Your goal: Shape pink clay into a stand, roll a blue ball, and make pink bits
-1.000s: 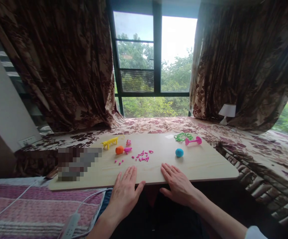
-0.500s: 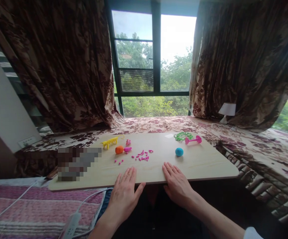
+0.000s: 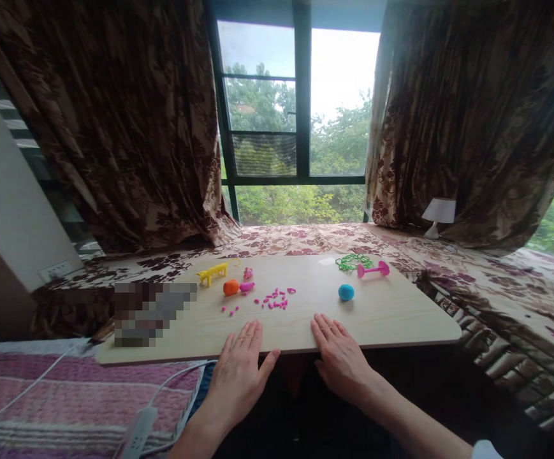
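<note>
My left hand (image 3: 242, 363) lies flat, fingers stretched out, on the near edge of the pale wooden table (image 3: 300, 328). Flat on the same edge, to its right, rests my right hand (image 3: 338, 350), also holding nothing. Beyond my left hand are several small pink pieces (image 3: 275, 299) scattered on the tabletop. An orange lump (image 3: 231, 287) touches a pink lump (image 3: 247, 287) farther back on the left. Past my right hand sits a blue ball (image 3: 346, 292). A yellow animal figure (image 3: 214, 273) stands at the back left, with a small pink figure (image 3: 248, 273) nearby.
At the back right lie a tangled green string (image 3: 353, 261) and a pink dumbbell-shaped piece (image 3: 373, 270). A blurred-out patch (image 3: 152, 314) covers the table's left side. A white lamp (image 3: 438, 213) stands on the window ledge. A power strip (image 3: 138, 430) lies at lower left.
Both hands stay flat at the table's edge, and the objects keep their places. The view has shifted very slightly.
</note>
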### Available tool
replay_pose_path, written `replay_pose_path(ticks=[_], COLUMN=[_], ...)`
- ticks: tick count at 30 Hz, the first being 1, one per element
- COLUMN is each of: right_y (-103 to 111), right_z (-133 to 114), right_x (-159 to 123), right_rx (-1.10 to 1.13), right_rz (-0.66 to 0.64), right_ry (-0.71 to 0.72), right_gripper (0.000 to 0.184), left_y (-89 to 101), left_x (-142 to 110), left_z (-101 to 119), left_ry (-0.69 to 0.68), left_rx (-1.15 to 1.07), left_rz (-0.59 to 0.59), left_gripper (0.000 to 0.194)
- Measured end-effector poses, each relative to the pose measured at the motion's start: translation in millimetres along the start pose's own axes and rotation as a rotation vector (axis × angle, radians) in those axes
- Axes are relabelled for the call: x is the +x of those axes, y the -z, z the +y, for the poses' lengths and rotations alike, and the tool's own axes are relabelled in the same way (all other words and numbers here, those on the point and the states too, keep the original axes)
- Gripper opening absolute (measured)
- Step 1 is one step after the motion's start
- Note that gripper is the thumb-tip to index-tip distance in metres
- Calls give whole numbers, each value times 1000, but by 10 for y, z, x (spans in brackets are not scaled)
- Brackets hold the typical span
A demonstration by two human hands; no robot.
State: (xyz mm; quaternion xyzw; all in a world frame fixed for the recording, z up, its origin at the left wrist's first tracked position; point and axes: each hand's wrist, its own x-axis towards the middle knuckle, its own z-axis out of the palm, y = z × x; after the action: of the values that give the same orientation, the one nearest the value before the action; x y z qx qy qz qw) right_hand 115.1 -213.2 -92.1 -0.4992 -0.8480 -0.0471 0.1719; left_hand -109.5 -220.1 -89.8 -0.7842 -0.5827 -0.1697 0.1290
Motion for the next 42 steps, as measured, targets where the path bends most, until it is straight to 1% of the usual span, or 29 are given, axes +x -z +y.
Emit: replay_pose_path(ticks=[1,3,5,7,9,11,13,15,17,19,21,23,24,26,28,30,32,34,36,38,40,42], right_y=[-4,-3,4,13,20,18,-2,-34,-61,-74,-68,-42,-23,13,29,19,-2,-16,-13,4,30,50], right_z=[-35,-129,-212,-237,-195,-121,-67,-69,-124,-199,-248,-238,-211,-133,-62,-32,-53,-106,-152,-156,-105,-17], right_x=[-62,-119,-67,58,176,210,136,-2,-117,-135,-42,107,176,249,206,73,-75,-159,-137,-24,132,277], right_rx=[2,11,26,38,35,19,2,-9,-14,-9,6,20,22,14,-4,-16,-17,-16,-8,7,16,18], right_rz=[6,2,-4,-7,-10,-13,0,21,29,20,11,2,-4,-13,-9,-1,4,0,-20,-49,-82,-115], right_ry=[3,20,45,58,38,-1,-29,-37,-31,-7,27,51,52,32,3,-8,-4,0,23,72,110,101], right_gripper=[71,72,68,63,63,66,68,69,68,66,60,56,56,57,60,62,66,68,69,69,69,73], left_y=[-1,-5,-13,-20,-23,-24,-25,-29,-33,-36,-37,-33,-28,-17,-11,-10,-5,4,11,9,-4,-22], left_x=[-54,-102,-54,55,154,182,116,-4,-101,-111,-29,96,150,201,151,27,-102,-162,-123,-9,134,260], left_z=[23,139,277,349,307,178,45,-4,62,201,330,374,355,249,106,10,13,103,214,269,225,94], left_ry=[-11,-43,-75,-84,-59,-20,3,0,-14,-39,-68,-92,-97,-88,-56,-25,-20,-42,-79,-112,-112,-64], left_rx=[-2,-14,-34,-49,-50,-38,-22,-11,-10,-22,-40,-52,-53,-42,-20,3,14,5,-16,-36,-45,-43], left_rz=[4,14,13,-6,-20,-14,7,23,33,26,7,-17,-29,-45,-38,-20,-8,-9,-20,-49,-93,-131], left_gripper=[64,64,63,64,64,64,63,63,64,64,63,61,61,62,63,65,66,65,61,56,53,53])
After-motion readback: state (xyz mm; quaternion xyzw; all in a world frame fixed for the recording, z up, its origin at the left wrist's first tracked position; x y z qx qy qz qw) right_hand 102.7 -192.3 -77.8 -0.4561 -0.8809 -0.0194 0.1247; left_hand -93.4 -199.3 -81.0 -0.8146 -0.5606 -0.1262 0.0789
